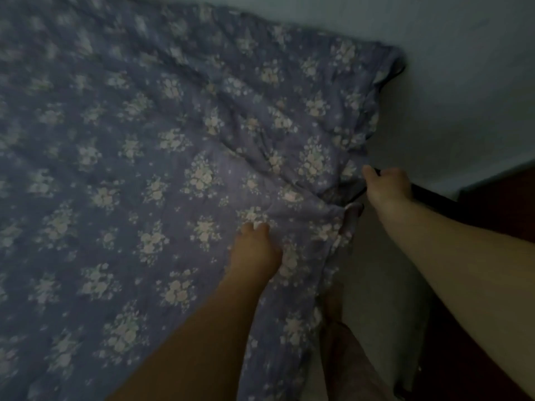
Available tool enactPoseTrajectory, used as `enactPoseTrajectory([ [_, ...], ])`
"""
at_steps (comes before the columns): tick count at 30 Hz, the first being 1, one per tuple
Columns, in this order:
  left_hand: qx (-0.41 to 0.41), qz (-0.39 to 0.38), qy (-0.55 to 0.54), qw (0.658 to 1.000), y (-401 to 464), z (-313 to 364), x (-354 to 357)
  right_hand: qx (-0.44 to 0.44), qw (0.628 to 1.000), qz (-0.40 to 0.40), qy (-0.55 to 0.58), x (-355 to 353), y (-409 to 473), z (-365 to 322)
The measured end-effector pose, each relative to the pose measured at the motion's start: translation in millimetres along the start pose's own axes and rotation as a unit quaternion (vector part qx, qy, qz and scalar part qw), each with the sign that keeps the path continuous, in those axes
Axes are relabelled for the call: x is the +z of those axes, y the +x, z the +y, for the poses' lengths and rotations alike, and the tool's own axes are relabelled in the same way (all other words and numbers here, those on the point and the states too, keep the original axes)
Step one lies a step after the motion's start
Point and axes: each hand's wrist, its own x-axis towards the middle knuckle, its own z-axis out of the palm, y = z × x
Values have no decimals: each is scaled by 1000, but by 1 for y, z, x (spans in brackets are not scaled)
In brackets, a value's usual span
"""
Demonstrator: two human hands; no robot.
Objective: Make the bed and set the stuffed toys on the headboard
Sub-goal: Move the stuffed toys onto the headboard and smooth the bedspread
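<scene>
A blue-purple bedcover (139,157) printed with pale flower bunches lies spread over the bed and fills most of the dim, blurred head view. My left hand (254,250) rests on the cover near its right edge, fingers bent into the cloth. My right hand (386,188) grips the cover's edge where it hangs down the bed's right side, beside a dark bar. The cloth is creased and bunched between the two hands. No stuffed toys or headboard are in view.
A pale wall (463,82) runs along the top and right of the bed. A dark strip of bed frame (434,196) shows just past my right hand. Dark reddish floor or furniture (503,204) lies at far right.
</scene>
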Motion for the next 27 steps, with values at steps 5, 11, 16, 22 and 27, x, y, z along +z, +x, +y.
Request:
enactPoseTrajectory([
  [5,38,32,-5,999,32,34,-4,30,992,-59,105,30,28,-44],
  [11,-40,-65,-28,997,50,50,0,-31,988,-147,16,43,58,-65],
  [16,-50,-102,34,993,56,58,1,-155,987,-3,36,-27,113,-95],
  [22,-95,-210,106,967,95,71,-16,-80,993,-88,10,0,122,-79],
  [27,-60,35,44,997,138,100,-50,-149,988,24,39,-8,154,-113],
])
